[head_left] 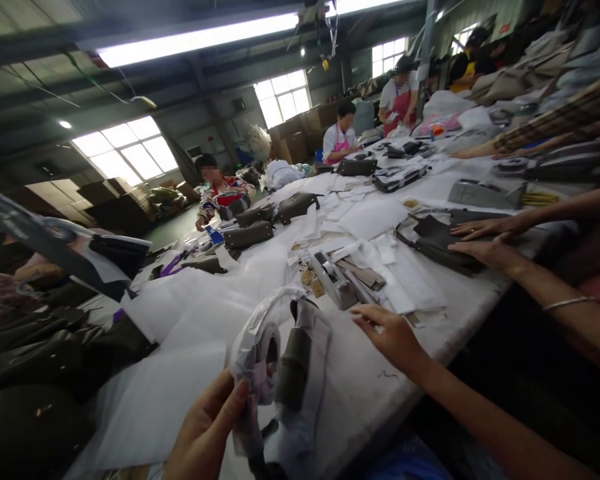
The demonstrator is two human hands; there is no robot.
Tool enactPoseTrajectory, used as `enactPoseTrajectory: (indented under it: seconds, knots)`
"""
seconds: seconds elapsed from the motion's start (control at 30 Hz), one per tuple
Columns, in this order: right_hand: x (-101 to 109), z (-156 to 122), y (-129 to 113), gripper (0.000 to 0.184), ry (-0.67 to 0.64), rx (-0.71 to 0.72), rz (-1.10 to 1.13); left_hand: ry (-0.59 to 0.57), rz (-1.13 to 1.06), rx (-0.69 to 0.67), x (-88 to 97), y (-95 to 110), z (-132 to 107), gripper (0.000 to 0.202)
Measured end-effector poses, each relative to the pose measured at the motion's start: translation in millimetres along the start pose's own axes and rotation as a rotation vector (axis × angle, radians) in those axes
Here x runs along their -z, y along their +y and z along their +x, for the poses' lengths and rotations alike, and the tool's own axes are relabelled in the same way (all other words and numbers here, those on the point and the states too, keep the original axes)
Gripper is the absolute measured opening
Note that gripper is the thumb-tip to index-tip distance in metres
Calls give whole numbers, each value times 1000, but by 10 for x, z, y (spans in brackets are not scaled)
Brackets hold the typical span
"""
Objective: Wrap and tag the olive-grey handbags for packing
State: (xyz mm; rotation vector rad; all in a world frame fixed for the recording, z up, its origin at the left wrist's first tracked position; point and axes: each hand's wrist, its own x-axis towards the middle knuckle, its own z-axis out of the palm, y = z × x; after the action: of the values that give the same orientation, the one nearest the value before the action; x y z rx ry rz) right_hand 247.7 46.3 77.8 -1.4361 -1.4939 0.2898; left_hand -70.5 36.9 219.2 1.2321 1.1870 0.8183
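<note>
In my left hand (207, 420), thumb and fingers grip the edge of a coiled strap wrapped in white paper (255, 340). Against the coil stands a dark olive bag piece (295, 367), partly covered by white wrapping. My right hand (393, 337) hovers over the table just in front of a grey tape dispenser (333, 280). Its thumb and forefinger come together in a pinch; whatever lies between them is too small to make out.
White foam sheets (180, 320) and paper strips (405, 280) cover much of the table. A co-worker's hands (490, 240) press on a dark bag at right. Several people work further back. Dark bags (40, 353) are heaped at left.
</note>
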Motion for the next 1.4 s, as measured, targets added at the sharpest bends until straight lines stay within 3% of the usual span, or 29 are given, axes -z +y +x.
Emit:
enactPoseTrajectory:
  seconds: [0.07,0.13,0.27,0.37,0.5,0.63,0.9,1.17,1.4]
  knots:
    - [82,80,442,21,-3,-164,-154,73,16,-46,49,48,91,51]
    - [121,176,770,20,-11,-239,-233,179,28,-109,94,104,182,52]
    - [85,366,1063,15,-50,-286,-332,285,62,-191,121,152,266,51]
    - [15,396,1078,15,-128,-307,-399,243,126,-163,77,85,240,49]
    - [-57,238,981,19,-199,-372,-512,249,142,-123,43,-56,200,49]
    - [-88,93,858,16,-204,-432,-608,296,76,-106,88,-148,236,53]
    - [38,115,894,17,-153,-548,-596,205,-20,-77,67,-221,310,53]
    - [98,9,826,11,-92,-391,-570,228,-62,-105,-12,-164,286,49]
    - [247,-106,942,20,-93,-394,-466,191,-60,-85,32,-198,291,52]
